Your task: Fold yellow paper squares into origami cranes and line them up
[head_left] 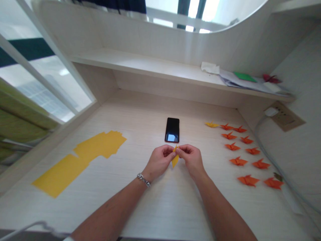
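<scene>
Between my two hands is a small piece of folded yellow paper (175,161), its pointed end hanging down toward me. My left hand (161,158) pinches it from the left with thumb and fingers; a chain bracelet (143,179) circles that wrist. From the other side my right hand (192,157) grips the same paper near its top, the two thumbs close together. A black phone (172,129) lies flat just beyond my fingertips. Parts of the fold are hidden by my fingers.
Yellow paper sheets (100,145) lie fanned out at the left. Orange folded paper cranes (238,161) stand in rows at the right, with one yellow crane (212,125) behind. A cable (269,154) runs from the wall socket (286,116). Papers (233,80) lie on the shelf (150,65).
</scene>
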Demonstrator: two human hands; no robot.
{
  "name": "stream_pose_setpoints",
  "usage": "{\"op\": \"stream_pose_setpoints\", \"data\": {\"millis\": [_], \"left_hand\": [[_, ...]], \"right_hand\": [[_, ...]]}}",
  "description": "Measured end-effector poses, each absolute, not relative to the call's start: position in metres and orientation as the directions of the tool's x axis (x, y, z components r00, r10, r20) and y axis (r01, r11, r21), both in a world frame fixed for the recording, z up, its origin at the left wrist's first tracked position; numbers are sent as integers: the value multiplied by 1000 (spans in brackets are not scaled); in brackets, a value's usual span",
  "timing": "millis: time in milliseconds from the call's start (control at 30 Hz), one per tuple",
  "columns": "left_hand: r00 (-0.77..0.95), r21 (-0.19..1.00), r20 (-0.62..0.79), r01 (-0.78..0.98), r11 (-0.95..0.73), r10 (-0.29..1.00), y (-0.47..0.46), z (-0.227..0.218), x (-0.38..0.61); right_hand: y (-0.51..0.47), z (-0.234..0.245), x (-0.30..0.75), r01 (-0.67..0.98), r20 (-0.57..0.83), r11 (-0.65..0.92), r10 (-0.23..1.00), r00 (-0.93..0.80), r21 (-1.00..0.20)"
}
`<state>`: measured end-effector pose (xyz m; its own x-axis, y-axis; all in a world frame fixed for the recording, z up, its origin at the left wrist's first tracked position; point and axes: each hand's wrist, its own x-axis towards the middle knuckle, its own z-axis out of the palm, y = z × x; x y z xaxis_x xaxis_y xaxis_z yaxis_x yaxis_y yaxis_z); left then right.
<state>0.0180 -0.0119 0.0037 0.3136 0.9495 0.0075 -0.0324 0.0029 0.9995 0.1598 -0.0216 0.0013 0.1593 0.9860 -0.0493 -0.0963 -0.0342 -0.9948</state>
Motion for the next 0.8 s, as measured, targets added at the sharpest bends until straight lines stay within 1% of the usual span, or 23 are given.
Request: {"op": "stream_pose_setpoints", "data": {"millis": [367, 533, 667, 800], "left_hand": [[314, 1000, 17, -3, -17, 949, -15, 5, 20], [317, 1000, 22, 11, -26, 948, -15, 4, 21], [319, 1000, 8, 25, -17, 948, -16, 3, 21], [312, 999, -3, 45, -12, 950, -16, 2, 22]], "right_hand": [[-22, 1, 162, -136, -57, -39, 990, 129, -990], [-22, 2, 163, -109, -29, -12, 988, 153, -994], [-21, 3, 164, -136, -53, -36, 991, 125, -990], [-21, 5, 165, -96, -14, 1, 988, 151, -995]]}}
